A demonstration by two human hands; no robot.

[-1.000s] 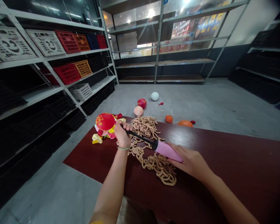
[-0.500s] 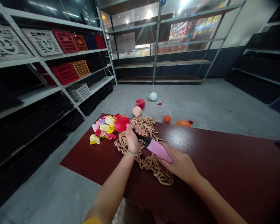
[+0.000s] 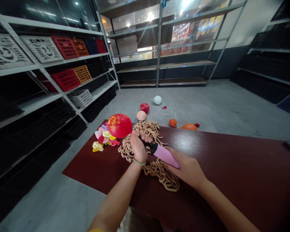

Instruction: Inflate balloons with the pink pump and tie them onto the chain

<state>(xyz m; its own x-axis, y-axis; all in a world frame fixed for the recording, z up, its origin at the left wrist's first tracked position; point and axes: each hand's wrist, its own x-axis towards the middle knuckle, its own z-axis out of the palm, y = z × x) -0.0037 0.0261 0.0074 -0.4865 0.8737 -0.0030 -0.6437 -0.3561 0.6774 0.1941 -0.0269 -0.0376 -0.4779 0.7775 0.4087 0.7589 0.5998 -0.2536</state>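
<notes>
A red balloon with a yellow pattern swells from the tip of a pink and black hand pump. My left hand is closed round the balloon's neck and the pump's black front end; the nozzle itself is hidden by the fingers. Gripping the pump's pink rear part is my right hand. Beneath both hands, tan rope-like strands lie in loose heaps on the dark red table. Limp balloons in several colours are piled at the table's left corner, partly behind the red balloon.
On the floor past the table lie a white balloon, a patterned red balloon, a peach balloon and orange balloons. A rack with plastic crates stands left; another metal rack spans the back.
The red balloon has grown much larger and now covers part of the limp balloon pile. Both hands keep their hold on the pump, and the view has shifted slightly.
</notes>
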